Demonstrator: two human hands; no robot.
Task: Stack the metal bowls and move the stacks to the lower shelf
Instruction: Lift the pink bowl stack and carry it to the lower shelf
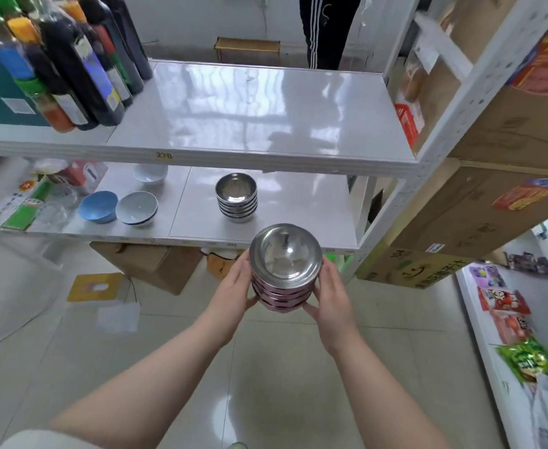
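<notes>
- Bowl stack (284, 273): metal, several nested, held in the air in front of the lower shelf (266, 231) edge, just below its level.
- Left hand (233, 294): fingers curled on the stack's left side and under its base.
- Right hand (331, 294): same, on the right side.
- Shelved stack (237, 197): already on the lower shelf, upright.
- Handling: lift clear of the shelf edge, keep level, set down on bare surface right of the shelved stack, apart from it; release both sides together.

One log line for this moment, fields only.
held stack | left hand + right hand gripping sides | in front of lower shelf | shelf stack placed | upper shelf
</notes>
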